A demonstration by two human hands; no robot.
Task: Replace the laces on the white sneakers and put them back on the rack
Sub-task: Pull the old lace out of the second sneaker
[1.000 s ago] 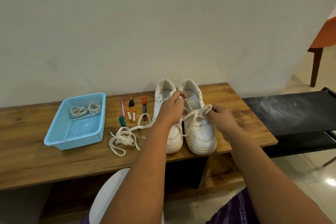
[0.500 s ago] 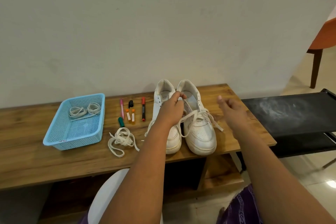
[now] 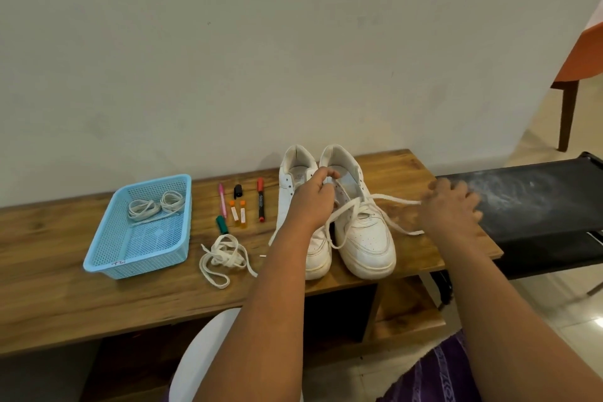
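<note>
Two white sneakers stand side by side, toes toward me, on the wooden bench (image 3: 65, 297). My left hand (image 3: 313, 201) reaches between them and grips the tongue area of the right sneaker (image 3: 368, 245); its arm covers part of the left sneaker (image 3: 293, 173), which shows no lace. A white lace (image 3: 354, 206) hangs loosely in the right sneaker, its ends trailing right across the wood. My right hand (image 3: 452, 209), blurred and with fingers spread, hovers by those ends near the bench's right edge. An old lace (image 3: 225, 254) lies tangled left of the shoes.
A blue mesh basket (image 3: 98, 258) at the left holds two coiled laces (image 3: 156, 207). Several markers (image 3: 241, 206) lie between the basket and the shoes. A black shoe rack (image 3: 538, 206) adjoins the bench on the right. A white seat (image 3: 202, 352) is below me.
My right hand let go of the lace at the right sneaker and swung right toward the rack, and the lace ends now trail right. The left hand stayed at the shoe.
</note>
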